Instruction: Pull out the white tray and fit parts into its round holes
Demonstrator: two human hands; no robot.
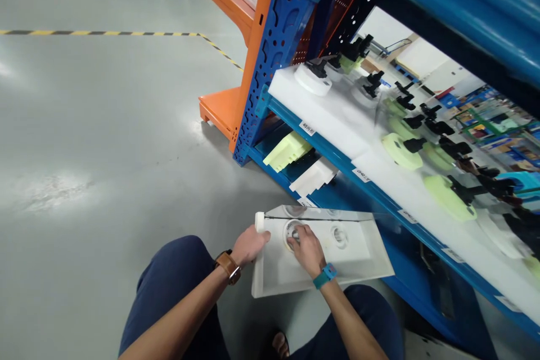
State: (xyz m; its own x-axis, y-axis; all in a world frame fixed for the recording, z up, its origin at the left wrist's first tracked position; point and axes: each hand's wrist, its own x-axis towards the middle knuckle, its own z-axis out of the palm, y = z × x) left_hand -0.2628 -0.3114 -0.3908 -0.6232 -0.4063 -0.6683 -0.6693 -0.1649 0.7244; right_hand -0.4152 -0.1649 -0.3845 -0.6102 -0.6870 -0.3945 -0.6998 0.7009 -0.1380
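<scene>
Left hand (250, 245) gripping left edge of white tray (363, 256), thumb on top. Right hand (306, 246) just beside, fingers pinching round ring (289, 233) seated in tray. Second ring (340, 236) lying right of that grip. Blue shelf (371, 191) standing beyond.

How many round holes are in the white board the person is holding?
2. One round hole sits under the right hand; the other round hole lies open farther right on the white board. The hands may hide more.
</scene>
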